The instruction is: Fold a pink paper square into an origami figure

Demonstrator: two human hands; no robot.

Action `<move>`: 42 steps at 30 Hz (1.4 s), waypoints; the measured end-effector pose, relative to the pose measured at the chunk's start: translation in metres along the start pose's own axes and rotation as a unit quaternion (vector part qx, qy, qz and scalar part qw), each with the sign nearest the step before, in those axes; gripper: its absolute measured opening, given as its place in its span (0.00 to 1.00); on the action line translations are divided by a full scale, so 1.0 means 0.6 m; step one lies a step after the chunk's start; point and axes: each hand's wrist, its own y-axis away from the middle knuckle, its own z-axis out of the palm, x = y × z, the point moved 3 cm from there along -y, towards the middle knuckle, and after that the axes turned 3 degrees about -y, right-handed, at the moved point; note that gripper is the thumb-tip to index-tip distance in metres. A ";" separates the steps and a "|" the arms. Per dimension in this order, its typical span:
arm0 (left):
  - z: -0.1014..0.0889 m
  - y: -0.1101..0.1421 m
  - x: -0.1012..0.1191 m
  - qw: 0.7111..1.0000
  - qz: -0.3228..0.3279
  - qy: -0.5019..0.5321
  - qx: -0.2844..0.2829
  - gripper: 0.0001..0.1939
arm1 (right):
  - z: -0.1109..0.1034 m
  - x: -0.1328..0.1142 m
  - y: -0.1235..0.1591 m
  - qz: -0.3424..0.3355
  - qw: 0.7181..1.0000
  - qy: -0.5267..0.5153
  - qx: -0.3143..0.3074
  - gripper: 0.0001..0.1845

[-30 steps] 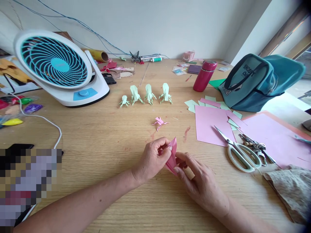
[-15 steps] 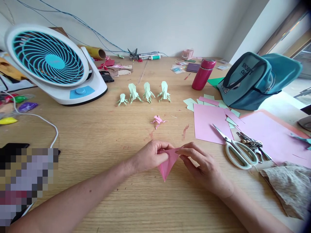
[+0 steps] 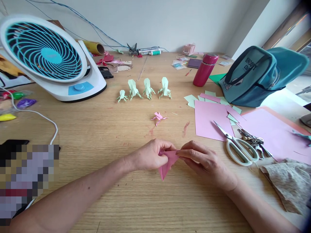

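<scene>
Just above the wooden table (image 3: 136, 200), I hold a folded piece of pink origami paper (image 3: 168, 161), its pointed end downward. My left hand (image 3: 153, 155) grips its left side, thumb in front and the other fingers behind it. The fingertips of my right hand (image 3: 204, 161) pinch the paper's upper right corner. Beyond my hands lies a small pink origami figure (image 3: 158, 117) with thin legs. Behind that, several pale green origami figures (image 3: 147, 87) stand in a row.
A white fan (image 3: 80, 74) stands at left. To the right are pink sheets (image 3: 211, 118), green scraps, scissors (image 3: 240, 150), keys (image 3: 255, 142) and a crumpled cloth (image 3: 286, 184). Farther back are a magenta flask (image 3: 205, 71) and a teal bag (image 3: 247, 77).
My right fingers have closed in more tightly at the paper's corner, and its lower tip has shifted slightly left. The whole view has moved slightly.
</scene>
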 end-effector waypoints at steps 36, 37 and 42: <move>0.026 0.022 0.025 0.924 0.152 -0.303 0.180 0.09 | 0.013 0.014 -0.003 0.123 0.985 -0.102 0.069 0.05; 0.026 0.022 0.024 0.921 0.150 -0.307 0.185 0.09 | 0.013 0.014 -0.002 0.125 0.984 -0.104 0.070 0.05; 0.028 0.022 0.021 0.902 0.165 -0.344 0.203 0.09 | 0.015 0.014 -0.003 0.139 0.982 -0.103 0.075 0.04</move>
